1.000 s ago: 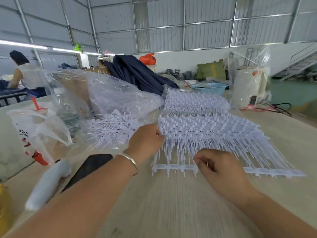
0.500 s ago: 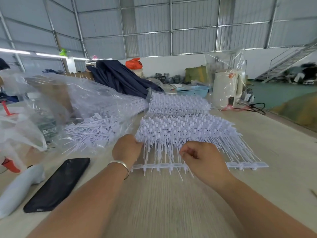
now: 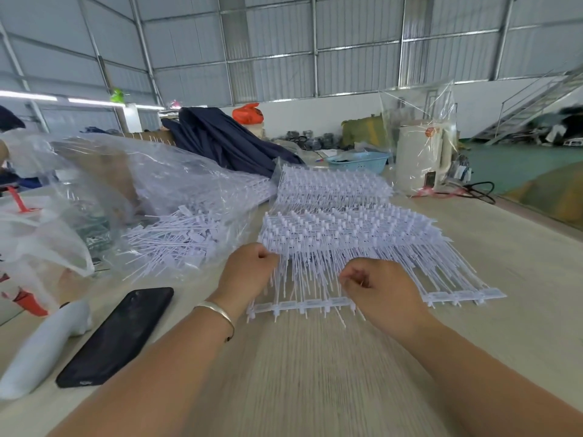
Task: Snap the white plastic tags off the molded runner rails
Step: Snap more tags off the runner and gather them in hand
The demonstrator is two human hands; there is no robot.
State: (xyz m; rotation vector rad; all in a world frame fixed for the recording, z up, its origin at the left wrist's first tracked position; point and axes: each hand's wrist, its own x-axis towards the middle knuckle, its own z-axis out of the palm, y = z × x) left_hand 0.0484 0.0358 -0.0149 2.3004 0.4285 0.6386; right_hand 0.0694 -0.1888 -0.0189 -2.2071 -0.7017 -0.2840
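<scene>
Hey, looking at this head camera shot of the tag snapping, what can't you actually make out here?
- Left hand: seen from the back; fingertips hidden against the stacked runner rails, so its grip is unclear.
- Right hand: curled fingers seem to pinch thin stems; which tag cannot be told.
- Loose tags: veiled by the clear plastic bag; uncountable.
- Black phone: screen dark, nothing readable.
- White object: cut off by the left edge.
</scene>
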